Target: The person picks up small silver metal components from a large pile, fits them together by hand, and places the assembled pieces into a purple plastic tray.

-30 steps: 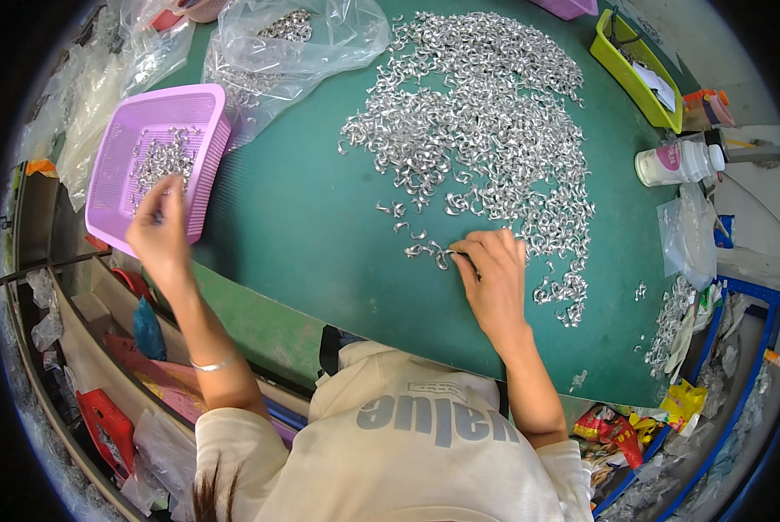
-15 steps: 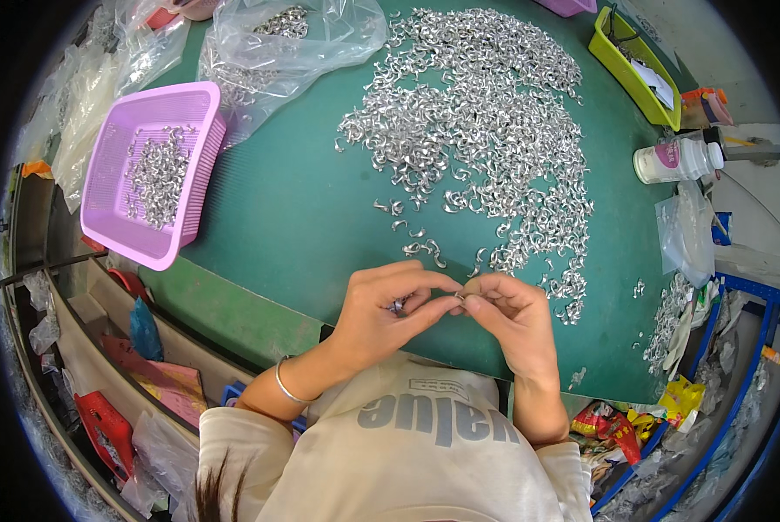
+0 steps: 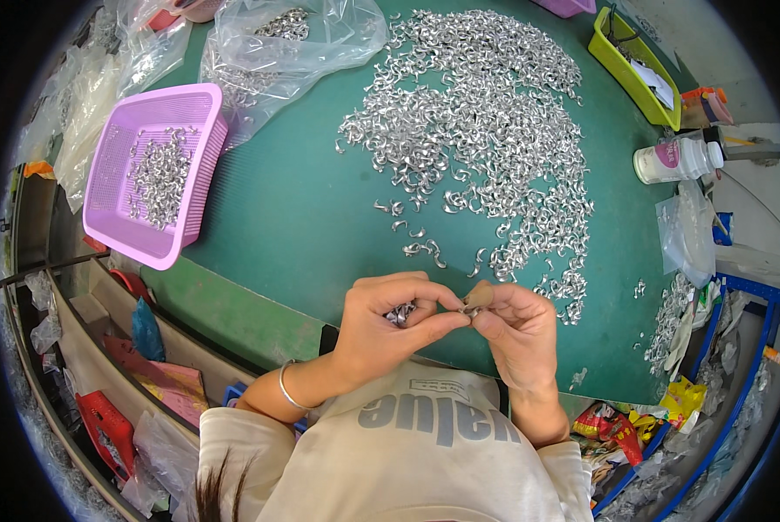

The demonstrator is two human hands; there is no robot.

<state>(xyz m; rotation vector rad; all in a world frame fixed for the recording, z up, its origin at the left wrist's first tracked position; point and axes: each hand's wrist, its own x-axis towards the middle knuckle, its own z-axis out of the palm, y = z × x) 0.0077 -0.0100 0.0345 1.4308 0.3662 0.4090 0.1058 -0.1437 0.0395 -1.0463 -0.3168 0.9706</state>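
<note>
Near the table's front edge, my left hand (image 3: 374, 317) and my right hand (image 3: 522, 335) meet at the fingertips. Between their pinched thumbs and forefingers is a small silver curved metal piece (image 3: 468, 311), mostly covered by the fingers. More small metal pieces (image 3: 400, 314) lie in the curled palm of my left hand. A tan covering (image 3: 478, 297) shows at a fingertip of my right hand. Beyond the hands spreads a large heap of similar curved metal pieces (image 3: 503, 113), with a few strays (image 3: 425, 249) closest to my fingers.
On the green table (image 3: 277, 217), a purple basket (image 3: 207, 165) with metal pieces stands at left. Behind it lies a clear plastic bag (image 3: 338, 39) of pieces. A yellow-green bin (image 3: 607, 56) and white bottle (image 3: 677, 161) are at right, above more pieces (image 3: 668, 322).
Both hands have shifted slightly nearer to me, still pinching together. My left hand has turned a little, so more of the pieces in its palm show.
</note>
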